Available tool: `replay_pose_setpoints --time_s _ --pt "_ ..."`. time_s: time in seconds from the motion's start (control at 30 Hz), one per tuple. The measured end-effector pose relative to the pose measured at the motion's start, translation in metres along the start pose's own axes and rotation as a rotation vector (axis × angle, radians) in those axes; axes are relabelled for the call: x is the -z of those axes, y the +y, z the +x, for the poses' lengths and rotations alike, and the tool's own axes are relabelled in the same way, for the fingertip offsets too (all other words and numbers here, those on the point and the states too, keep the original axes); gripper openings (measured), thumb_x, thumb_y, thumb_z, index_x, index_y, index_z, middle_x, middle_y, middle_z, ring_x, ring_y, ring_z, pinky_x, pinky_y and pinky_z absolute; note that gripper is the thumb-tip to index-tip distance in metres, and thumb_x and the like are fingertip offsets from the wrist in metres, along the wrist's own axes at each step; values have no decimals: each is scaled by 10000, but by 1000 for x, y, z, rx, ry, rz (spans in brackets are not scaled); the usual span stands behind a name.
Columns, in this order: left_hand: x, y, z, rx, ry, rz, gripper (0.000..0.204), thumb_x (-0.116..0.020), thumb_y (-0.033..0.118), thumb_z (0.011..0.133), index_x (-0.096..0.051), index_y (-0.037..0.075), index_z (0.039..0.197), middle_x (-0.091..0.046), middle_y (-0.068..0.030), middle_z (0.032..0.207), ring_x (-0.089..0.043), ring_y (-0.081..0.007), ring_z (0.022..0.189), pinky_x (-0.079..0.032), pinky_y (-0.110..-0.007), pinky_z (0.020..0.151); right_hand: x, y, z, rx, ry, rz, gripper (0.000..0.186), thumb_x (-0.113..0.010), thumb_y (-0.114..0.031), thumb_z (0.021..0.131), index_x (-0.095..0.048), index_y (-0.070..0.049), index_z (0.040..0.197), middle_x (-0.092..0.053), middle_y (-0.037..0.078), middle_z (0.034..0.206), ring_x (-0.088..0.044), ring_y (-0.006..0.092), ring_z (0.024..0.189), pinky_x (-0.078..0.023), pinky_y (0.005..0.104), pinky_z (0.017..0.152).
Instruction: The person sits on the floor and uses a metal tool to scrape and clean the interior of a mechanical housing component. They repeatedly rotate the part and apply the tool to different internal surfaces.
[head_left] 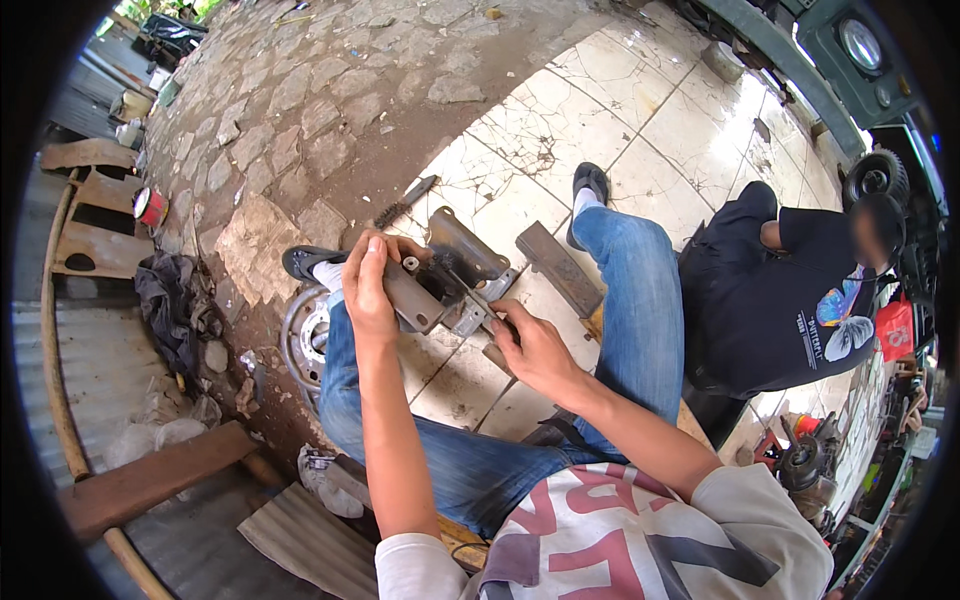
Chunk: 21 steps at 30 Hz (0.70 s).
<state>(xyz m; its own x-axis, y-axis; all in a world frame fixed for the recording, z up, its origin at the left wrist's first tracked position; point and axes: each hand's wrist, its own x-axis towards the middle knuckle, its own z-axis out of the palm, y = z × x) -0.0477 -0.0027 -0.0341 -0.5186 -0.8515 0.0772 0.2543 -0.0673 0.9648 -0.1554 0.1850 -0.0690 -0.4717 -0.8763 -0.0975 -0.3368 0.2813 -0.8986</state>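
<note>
Between my knees I hold a brownish-grey metal bracket [465, 245] with two flared side plates and darker parts in its middle. My left hand [370, 285] is closed around its left plate, the thumb lying along the top. At the bracket's near right corner, my right hand [540, 350] has its fingers bent and pressed together near a light metal edge. Whatever these fingers pinch is too small to make out. Just beyond the bracket, a dark brush [403, 203] with bristles lies on the tiles. A rusty rectangular metal tube [560, 268] rests right of the bracket.
A wheel rim [303, 335] leans by my left leg. Close on my right sits another person [775, 290] in a dark shirt. A vehicle front [860, 60] stands at the far right. Dark cloth [172, 310], a red can [151, 207] and a wooden plank [160, 478] are at left.
</note>
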Motion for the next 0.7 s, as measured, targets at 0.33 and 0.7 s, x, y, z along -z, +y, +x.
replay_pose_setpoints --time_s 0.33,0.7 --pt "-7 -8 -2 -159 86 -131 229 -485 169 932 -509 -11 792 -632 -188 849 -600 -254 847 -464 -382 864 8 -12 3 -64 17 -39 183 -562 -160 984 -532 -26 1105 -615 205 638 -627 378 580 -445 452 548" --pt "40 -41 -10 -290 165 -732 257 -481 258 943 -505 53 791 -600 -152 875 -599 -286 891 -462 -422 926 2 -21 -3 -25 -16 -34 226 -512 -173 1022 -522 -35 1201 -555 147 607 -579 297 533 -416 409 532"
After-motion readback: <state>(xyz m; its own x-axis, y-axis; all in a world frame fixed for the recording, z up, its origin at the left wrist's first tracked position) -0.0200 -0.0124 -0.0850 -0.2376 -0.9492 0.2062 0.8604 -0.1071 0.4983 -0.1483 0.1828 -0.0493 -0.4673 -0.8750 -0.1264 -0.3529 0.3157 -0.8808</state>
